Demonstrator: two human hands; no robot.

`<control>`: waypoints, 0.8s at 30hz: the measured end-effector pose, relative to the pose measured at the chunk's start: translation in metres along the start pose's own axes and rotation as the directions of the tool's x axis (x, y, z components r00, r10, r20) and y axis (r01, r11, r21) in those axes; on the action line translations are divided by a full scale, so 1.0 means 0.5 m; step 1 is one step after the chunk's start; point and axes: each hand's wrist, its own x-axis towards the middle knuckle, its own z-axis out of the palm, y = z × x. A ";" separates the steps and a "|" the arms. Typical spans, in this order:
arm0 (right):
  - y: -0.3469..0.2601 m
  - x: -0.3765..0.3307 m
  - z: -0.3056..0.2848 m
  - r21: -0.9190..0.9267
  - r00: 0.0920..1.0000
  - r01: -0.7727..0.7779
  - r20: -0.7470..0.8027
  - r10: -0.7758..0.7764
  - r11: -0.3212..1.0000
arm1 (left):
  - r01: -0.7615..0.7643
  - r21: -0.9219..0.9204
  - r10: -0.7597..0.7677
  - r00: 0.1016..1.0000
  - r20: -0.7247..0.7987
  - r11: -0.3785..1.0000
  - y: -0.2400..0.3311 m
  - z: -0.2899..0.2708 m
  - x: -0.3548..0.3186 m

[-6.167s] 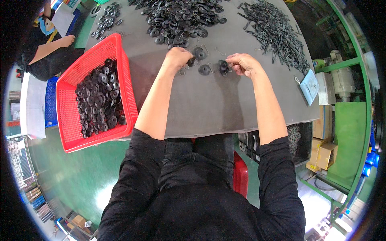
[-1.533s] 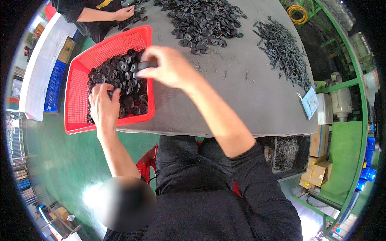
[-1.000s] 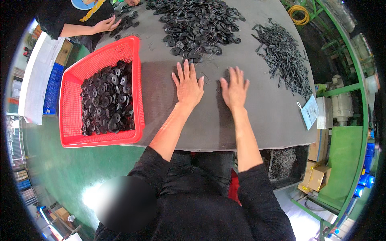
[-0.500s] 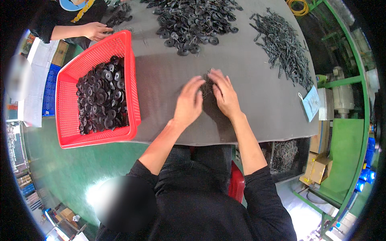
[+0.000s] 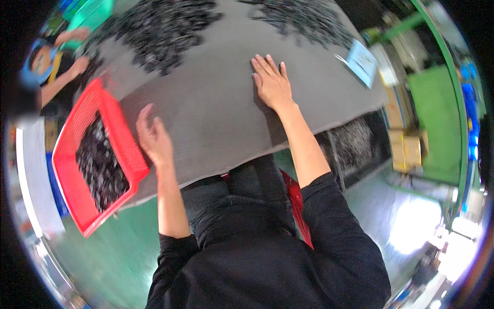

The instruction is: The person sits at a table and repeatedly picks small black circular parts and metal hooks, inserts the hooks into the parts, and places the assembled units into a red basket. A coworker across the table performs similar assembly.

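The person's left hand (image 5: 155, 138) hovered over the near left part of the flat grey tabletop (image 5: 216, 121), just beside the right wall of the red perforated plastic basket (image 5: 123, 139). Its forearm rose almost straight from the lower edge, and the wrist tipped slightly left. The fingers were loosely bent, the thumb apart from them; blur hid their exact spacing.

The right hand (image 5: 273, 86) was palm down, its forearm slanting up and leftward. Its fingers were extended and slightly spread, pointing away from the body; whether the palm pressed the tabletop or hung just above it could not be told.

Small black round pieces (image 5: 103, 167) lay heaped inside the basket, and a loose mound of dark pieces (image 5: 164, 38) covered the tabletop's far left part, well apart from both hands.
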 end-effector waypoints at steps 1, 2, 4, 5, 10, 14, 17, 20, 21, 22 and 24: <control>0.057 -0.034 -0.026 -0.057 0.997 -0.075 -0.003 0.075 0.996 | 0.017 -0.040 -0.016 1.000 0.021 0.999 0.012 0.012 -0.001; 0.099 -0.060 -0.051 -0.093 0.992 -0.126 -0.008 0.126 0.988 | 0.068 -0.098 -0.066 0.998 0.023 0.993 0.004 0.019 0.001; 0.196 -0.142 -0.116 -0.245 0.958 -0.268 0.037 0.286 0.932 | 0.060 -0.122 -0.051 0.996 0.077 0.991 0.013 0.039 -0.001; 0.241 -0.190 -0.136 -0.302 0.941 -0.316 0.021 0.337 0.900 | 0.051 -0.135 -0.039 0.996 0.086 0.990 0.015 0.051 0.001; 0.341 -0.388 -0.262 -0.398 0.898 -0.434 -0.123 0.422 0.808 | -0.029 -0.001 0.029 0.996 0.084 1.000 0.012 0.106 0.051; 0.314 -0.389 -0.279 -0.254 0.810 -0.581 -0.267 0.522 0.773 | -0.244 0.253 0.253 0.967 -0.004 0.936 -0.072 0.187 0.188; 0.255 -0.273 -0.243 -0.063 0.836 -0.482 -0.331 0.438 0.874 | 0.125 0.366 -0.129 0.992 -0.012 0.922 -0.035 0.234 0.260; 0.155 -0.128 -0.188 0.057 0.920 -0.265 -0.284 0.270 0.963 | 0.073 0.557 -0.092 0.996 0.006 0.828 -0.030 0.282 0.269; 0.119 -0.087 -0.170 0.113 0.933 -0.228 -0.257 0.250 0.967 | 0.016 0.529 -0.047 0.998 0.046 0.848 -0.035 0.291 0.261; 0.084 -0.049 -0.151 0.157 0.949 -0.179 -0.231 0.213 0.971 | -0.043 0.503 0.000 0.996 0.085 0.863 -0.037 0.291 0.249; 0.041 0.004 -0.096 0.267 0.966 -0.060 -0.226 0.123 0.962 | -0.176 0.413 0.143 0.984 0.111 0.894 -0.014 0.287 0.209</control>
